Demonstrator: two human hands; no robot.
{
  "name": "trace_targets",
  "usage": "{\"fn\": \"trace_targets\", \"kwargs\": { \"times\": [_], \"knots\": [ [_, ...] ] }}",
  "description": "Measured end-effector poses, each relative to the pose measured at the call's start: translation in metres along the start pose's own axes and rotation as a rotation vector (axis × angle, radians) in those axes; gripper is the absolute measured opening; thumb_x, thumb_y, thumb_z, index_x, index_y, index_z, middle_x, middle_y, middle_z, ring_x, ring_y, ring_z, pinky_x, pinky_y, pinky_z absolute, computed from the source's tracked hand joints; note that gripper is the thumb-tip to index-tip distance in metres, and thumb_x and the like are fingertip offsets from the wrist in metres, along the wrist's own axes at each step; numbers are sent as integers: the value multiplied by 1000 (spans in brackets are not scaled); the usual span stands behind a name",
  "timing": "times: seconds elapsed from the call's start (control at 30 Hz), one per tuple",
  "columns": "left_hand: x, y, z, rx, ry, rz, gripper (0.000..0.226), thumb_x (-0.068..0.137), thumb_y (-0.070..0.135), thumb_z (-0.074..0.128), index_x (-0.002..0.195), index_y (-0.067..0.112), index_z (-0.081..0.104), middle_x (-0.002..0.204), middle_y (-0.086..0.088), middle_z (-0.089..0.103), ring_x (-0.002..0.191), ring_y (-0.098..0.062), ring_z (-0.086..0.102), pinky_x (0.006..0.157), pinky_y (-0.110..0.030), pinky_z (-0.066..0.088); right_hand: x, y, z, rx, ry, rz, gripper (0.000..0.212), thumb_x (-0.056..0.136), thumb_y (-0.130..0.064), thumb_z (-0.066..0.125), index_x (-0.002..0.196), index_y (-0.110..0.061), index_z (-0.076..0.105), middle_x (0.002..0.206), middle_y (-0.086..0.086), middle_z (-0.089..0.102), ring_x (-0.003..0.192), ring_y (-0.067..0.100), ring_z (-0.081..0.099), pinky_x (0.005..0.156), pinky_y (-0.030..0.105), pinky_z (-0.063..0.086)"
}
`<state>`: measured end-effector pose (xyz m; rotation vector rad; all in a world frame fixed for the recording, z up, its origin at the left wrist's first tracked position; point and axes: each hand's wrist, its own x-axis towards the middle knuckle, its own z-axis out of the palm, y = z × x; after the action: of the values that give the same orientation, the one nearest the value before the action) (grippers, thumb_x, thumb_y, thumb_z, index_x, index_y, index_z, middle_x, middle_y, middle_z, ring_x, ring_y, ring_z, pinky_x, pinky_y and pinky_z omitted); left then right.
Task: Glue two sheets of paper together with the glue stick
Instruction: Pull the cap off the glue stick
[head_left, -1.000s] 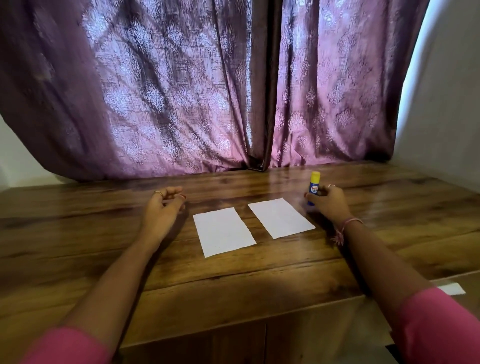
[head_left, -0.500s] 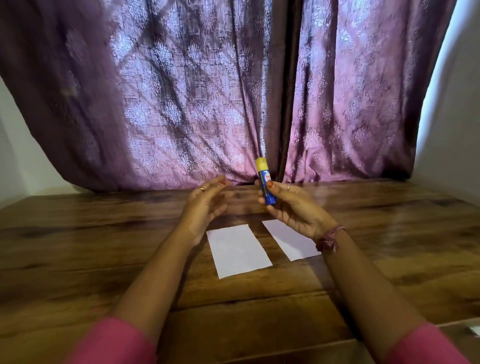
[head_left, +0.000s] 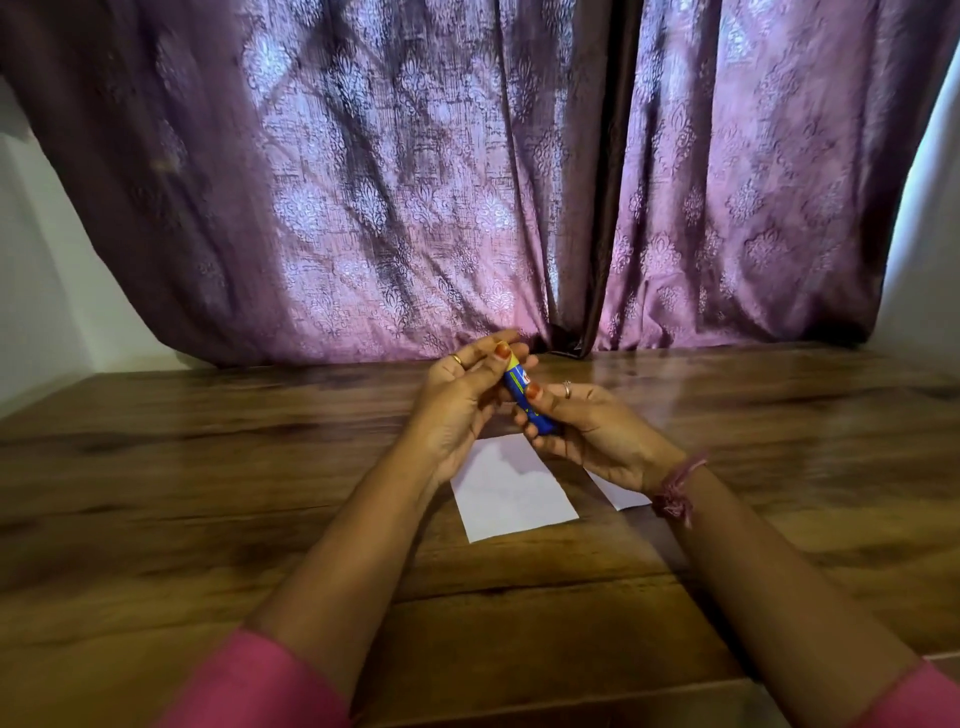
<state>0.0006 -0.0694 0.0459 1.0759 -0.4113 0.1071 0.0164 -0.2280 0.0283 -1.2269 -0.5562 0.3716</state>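
Glue stick (head_left: 524, 397) held above the near paper sheets (head_left: 511, 488), right hand (head_left: 587, 428) fingers curled round its barrel, left hand (head_left: 467, 387) pinching the cap end: advise straight pull, barrel steady, stick clear of the table (head_left: 208, 493).

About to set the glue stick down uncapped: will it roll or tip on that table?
Probably rolls if laid flat: the glue stick is a smooth round tube and the table looks glossy. Stood upright, it seems slim and tall, so likely tippy.
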Motion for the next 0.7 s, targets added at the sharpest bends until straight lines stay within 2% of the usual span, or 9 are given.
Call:
{"fn": "trace_targets", "kwargs": {
  "times": [0.2, 0.3, 0.37, 0.43, 0.47, 0.53, 0.6, 0.63, 0.7],
  "knots": [
    [1, -3, 1, -31, 224, -7, 21, 81, -1, 64, 101, 3, 64, 83, -5, 74, 75, -15, 68, 62, -26, 57, 6, 11, 4, -478, 164, -262, 21, 94, -11, 57, 113, -11, 66, 73, -10, 66, 67, -1, 59, 63, 14, 48],
    [1, -5, 3, -16, 349, 19, 19, 73, 3, 74, 89, 7, 66, 84, -10, 70, 77, -20, 62, 71, -31, 49, 7, 14, 8, -704, 248, -416, 29, 91, -15, 63, 120, -16, 65, 86, -19, 70, 79, -7, 62, 72, 13, 46],
    [0, -7, 6, -17, 424, 49, 20, 71, 7, 78, 82, 9, 61, 78, -10, 67, 71, -20, 60, 61, -30, 50, 6, 16, 10, -671, 215, -417, 27, 90, -15, 63, 116, -22, 67, 92, -18, 72, 85, -5, 64, 75, 16, 49],
    [1, -9, 6, 31, 468, 58, 27, 73, 13, 78, 80, 13, 52, 64, -2, 60, 55, -14, 56, 44, -23, 46, 5, 19, 14, -523, 122, -318, 23, 90, -12, 62, 108, -25, 69, 82, -14, 74, 75, -2, 64, 68, 16, 50],
    [0, -8, 5, 67, 433, 29, 27, 76, 17, 76, 81, 15, 50, 63, 0, 56, 51, -13, 52, 40, -21, 42, 5, 19, 14, -429, 85, -246, 20, 90, -13, 62, 106, -21, 70, 78, -9, 73, 70, 2, 64, 65, 17, 51],
    [-1, -2, 4, 31, 210, -65, 14, 84, 26, 64, 89, 17, 55, 74, -1, 59, 56, -14, 54, 40, -19, 40, 3, 15, 16, -203, 37, -112, 20, 85, -20, 61, 99, -9, 70, 75, 0, 71, 64, 7, 64, 59, 18, 53],
    [-2, 6, 0, -162, -45, -150, 26, 88, 29, 51, 107, 13, 59, 101, -4, 69, 84, -16, 67, 51, -25, 52, 1, 8, 14, -2, 19, -51, 24, 82, -23, 59, 88, -3, 71, 73, 6, 69, 58, 9, 62, 52, 18, 52],
    [-2, 10, -2, -231, -138, -159, 33, 88, 26, 46, 116, 10, 56, 116, -7, 67, 100, -17, 66, 60, -28, 55, 0, 5, 13, 75, 6, -38, 24, 82, -23, 58, 83, -4, 73, 72, 7, 69, 55, 9, 61, 51, 17, 52],
    [-4, 13, -5, -254, -254, -118, 37, 90, 14, 41, 125, 5, 50, 128, -10, 60, 114, -19, 60, 69, -30, 55, -4, 1, 12, 168, -30, -28, 27, 83, -22, 55, 82, -5, 76, 72, 9, 69, 54, 9, 59, 51, 17, 52]
  ]
}}
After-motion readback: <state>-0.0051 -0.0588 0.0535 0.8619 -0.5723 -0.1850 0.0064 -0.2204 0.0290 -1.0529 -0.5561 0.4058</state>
